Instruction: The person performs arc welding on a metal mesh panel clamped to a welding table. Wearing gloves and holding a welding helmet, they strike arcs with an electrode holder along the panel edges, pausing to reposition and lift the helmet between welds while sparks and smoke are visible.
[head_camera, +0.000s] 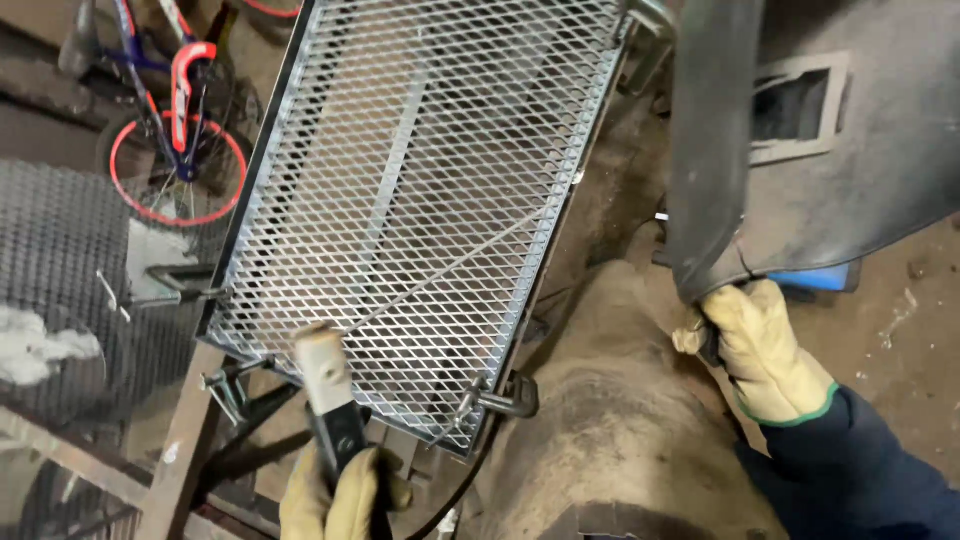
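We look down on a metal mesh panel (420, 190) set in a dark steel frame, tilted across the upper middle of the view. Our left hand (340, 495), in a yellow leather glove, is closed around the black handle of an electrode holder (330, 400), whose pale tip sits over the lower left part of the mesh, close to the frame edge; whether the tip touches the mesh we cannot tell. A thin rod (440, 270) lies diagonally across the mesh. Our right hand (765, 350), also gloved in yellow with a green cuff over a dark blue sleeve, is clamped on the handle of a dark welding shield (830, 140), held up at the right, well apart from the panel. Clamps grip the frame at its lower left (235, 385), lower right (505, 400) and left edge (180, 285). A red and blue bicycle (180, 130) stands at upper left, beyond the panel.
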